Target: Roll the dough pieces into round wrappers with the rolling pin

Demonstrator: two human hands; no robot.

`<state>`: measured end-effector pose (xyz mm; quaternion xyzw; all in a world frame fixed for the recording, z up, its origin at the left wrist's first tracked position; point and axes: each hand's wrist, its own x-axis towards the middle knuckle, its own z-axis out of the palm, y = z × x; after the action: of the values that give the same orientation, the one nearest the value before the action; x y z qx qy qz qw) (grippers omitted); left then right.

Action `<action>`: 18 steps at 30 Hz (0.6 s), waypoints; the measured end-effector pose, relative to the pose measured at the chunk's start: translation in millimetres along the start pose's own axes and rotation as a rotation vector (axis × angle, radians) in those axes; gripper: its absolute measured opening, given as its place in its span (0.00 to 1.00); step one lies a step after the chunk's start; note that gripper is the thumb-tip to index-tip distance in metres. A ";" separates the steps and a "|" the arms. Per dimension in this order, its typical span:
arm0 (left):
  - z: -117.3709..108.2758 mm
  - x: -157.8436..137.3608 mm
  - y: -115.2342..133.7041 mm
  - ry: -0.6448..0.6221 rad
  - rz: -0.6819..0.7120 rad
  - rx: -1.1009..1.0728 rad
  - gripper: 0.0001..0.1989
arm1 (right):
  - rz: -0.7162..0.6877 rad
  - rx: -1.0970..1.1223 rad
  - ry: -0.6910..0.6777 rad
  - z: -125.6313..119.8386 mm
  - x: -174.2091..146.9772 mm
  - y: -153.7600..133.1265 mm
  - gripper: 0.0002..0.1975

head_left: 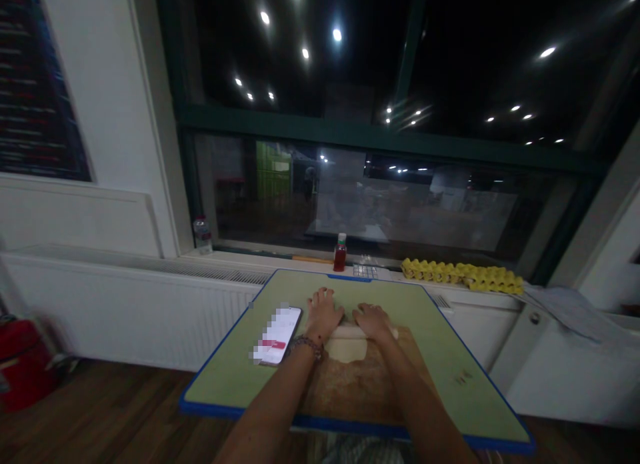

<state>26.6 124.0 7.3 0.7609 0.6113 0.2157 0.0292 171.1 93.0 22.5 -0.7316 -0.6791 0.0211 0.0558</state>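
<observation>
A pale wooden rolling pin [349,332] lies crosswise over a flat piece of dough [346,350] on a brown wooden board [360,392]. My left hand [323,315], with a beaded bracelet at the wrist, is on the left end of the pin, its fingers bent over toward the far side. On the right part of the pin rests my right hand [373,321], fingers curved over it. The pin's right tip sticks out past that hand. Part of the dough's far side is hidden under the pin and hands.
A phone [279,336] with a lit screen lies left of the board on the green, blue-edged table [225,384]. Behind, the sill holds a bottle of red liquid [340,253], a clear bottle [203,235] and yellow egg cartons [461,275]. A radiator [150,317] stands left.
</observation>
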 end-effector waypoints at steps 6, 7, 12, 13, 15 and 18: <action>-5.1 2.3 -3.1 -0.067 -0.078 0.006 0.24 | 0.117 -0.035 0.028 0.7 3.0 3.6 0.18; -5.9 1.7 -3.5 -0.088 -0.076 0.025 0.24 | 0.126 -0.039 0.037 0.9 2.7 5.3 0.18; -11.0 -4.1 -2.3 -0.121 -0.053 0.101 0.22 | 0.174 -0.059 0.110 4.7 -1.9 15.3 0.15; -12.1 -5.6 -1.7 -0.121 -0.045 0.107 0.21 | 0.186 -0.064 0.132 5.8 -3.0 16.8 0.16; -14.3 -8.2 -0.2 -0.117 -0.030 0.111 0.21 | 0.199 -0.075 0.172 7.6 -4.5 19.0 0.18; -17.4 -11.3 1.9 -0.117 -0.013 0.109 0.22 | 0.187 -0.088 0.173 8.5 -5.6 21.4 0.20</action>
<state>20.2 109.1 20.4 0.7687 0.6242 0.1372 0.0248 191.0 86.3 11.4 -0.7927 -0.6007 -0.0668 0.0799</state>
